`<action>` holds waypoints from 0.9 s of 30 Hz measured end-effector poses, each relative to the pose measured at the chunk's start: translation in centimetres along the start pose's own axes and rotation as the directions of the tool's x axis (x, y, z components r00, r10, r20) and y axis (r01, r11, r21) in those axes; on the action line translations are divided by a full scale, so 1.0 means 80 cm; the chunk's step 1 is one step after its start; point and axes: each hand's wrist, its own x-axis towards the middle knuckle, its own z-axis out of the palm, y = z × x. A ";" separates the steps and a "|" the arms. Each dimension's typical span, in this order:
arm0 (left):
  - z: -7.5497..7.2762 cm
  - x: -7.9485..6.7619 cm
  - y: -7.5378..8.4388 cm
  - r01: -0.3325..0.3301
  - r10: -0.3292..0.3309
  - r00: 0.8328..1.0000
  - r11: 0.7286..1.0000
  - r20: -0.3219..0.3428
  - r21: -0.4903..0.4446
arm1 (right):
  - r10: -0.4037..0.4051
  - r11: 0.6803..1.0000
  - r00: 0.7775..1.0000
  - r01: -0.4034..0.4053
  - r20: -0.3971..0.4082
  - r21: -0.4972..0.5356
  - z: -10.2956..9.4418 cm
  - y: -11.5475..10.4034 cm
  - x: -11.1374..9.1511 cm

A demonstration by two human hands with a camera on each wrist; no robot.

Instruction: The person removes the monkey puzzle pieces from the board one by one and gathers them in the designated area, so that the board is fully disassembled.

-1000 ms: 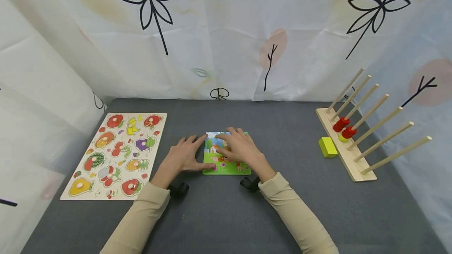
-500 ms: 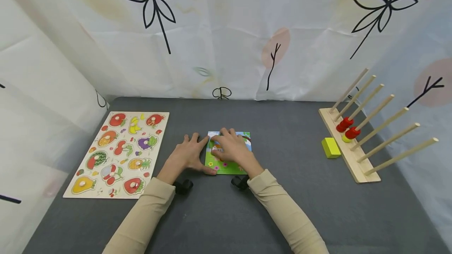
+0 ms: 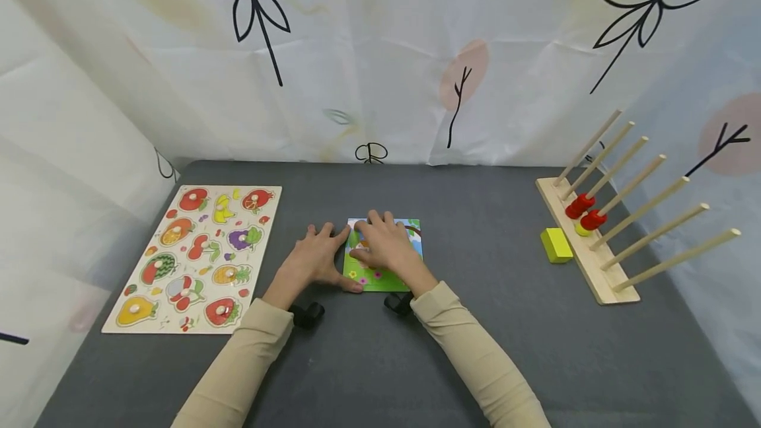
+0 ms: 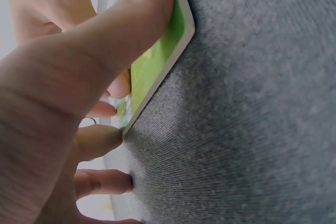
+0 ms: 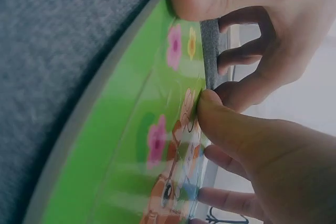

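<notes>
A small square picture puzzle (image 3: 386, 283) lies flat on the grey table, with a green field, flowers and a cartoon figure partly covered by the hands. Thin seams cross its surface in the right wrist view. My left hand (image 3: 312, 261) is spread along its left side; the thumb rests on the near-left corner and the index finger touches near the far-left corner. My right hand (image 3: 386, 246) lies over the picture, thumb near the left edge and fingertips pressing on its surface. The palm hides much of the picture in the head view.
A fruit peg board (image 3: 193, 259) lies to the left. At the right stands a wooden peg rack (image 3: 588, 249) with red beads (image 3: 579, 205) on two pegs. A yellow block (image 3: 556, 245) sits beside it. Patterned cloth (image 3: 380, 51) hangs behind the table.
My right hand has shifted left across the puzzle, uncovering its far-right corner. The left hand keeps nearly the same place at the left edge. The view tilts slightly.
</notes>
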 end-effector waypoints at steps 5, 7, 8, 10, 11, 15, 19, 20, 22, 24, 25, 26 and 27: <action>-0.003 0.000 0.000 -0.006 0.006 1.000 1.000 -0.007 0.002 | 0.004 1.000 0.999 -0.004 -0.033 0.001 0.000 -0.001 -0.001; -0.005 -0.001 0.001 -0.006 0.006 1.000 1.000 -0.009 0.002 | 0.000 1.000 0.999 0.000 -0.042 0.001 -0.001 -0.001 -0.001; -0.006 -0.001 0.001 -0.006 0.006 1.000 1.000 -0.009 0.001 | -0.005 1.000 0.999 0.005 -0.046 0.000 -0.002 -0.001 -0.001; -0.007 -0.001 0.000 -0.007 0.007 1.000 1.000 -0.010 0.008 | -0.014 1.000 0.999 0.013 -0.050 -0.010 -0.003 -0.002 -0.001; -0.008 -0.002 0.000 -0.006 0.006 1.000 1.000 -0.009 0.011 | -0.017 1.000 0.999 0.016 -0.051 -0.015 -0.003 -0.003 -0.001; -0.009 -0.002 0.001 -0.006 0.006 1.000 1.000 -0.002 0.014 | -0.020 0.999 0.999 0.019 -0.045 -0.043 -0.005 -0.004 -0.001; -0.007 -0.001 0.000 -0.006 0.006 1.000 1.000 0.001 0.005 | -0.021 0.999 0.999 0.020 -0.032 -0.029 -0.006 -0.004 -0.003; -0.006 -0.001 0.000 -0.008 0.008 1.000 1.000 -0.001 0.006 | -0.026 0.999 0.999 0.025 -0.031 -0.021 -0.007 -0.003 -0.004; -0.005 -0.001 -0.001 -0.008 0.008 1.000 1.000 -0.002 0.007 | -0.040 0.999 0.999 0.041 -0.027 0.007 -0.008 -0.003 -0.005; -0.005 -0.001 -0.001 -0.006 0.006 1.000 1.000 -0.002 0.011 | -0.060 0.997 0.998 0.061 -0.027 0.038 -0.010 -0.002 -0.006; -0.004 -0.001 -0.002 -0.007 0.007 1.000 1.000 -0.005 0.015 | -0.068 0.996 0.997 0.070 -0.027 0.049 -0.010 -0.001 -0.006; -0.004 -0.001 -0.002 -0.007 0.007 1.000 1.000 -0.004 0.016 | -0.075 0.995 0.997 0.076 -0.027 0.063 -0.010 0.000 -0.007; -0.004 -0.001 -0.002 -0.008 0.008 1.000 1.000 -0.003 0.016 | -0.079 0.994 0.997 0.080 -0.024 0.077 -0.011 0.000 -0.007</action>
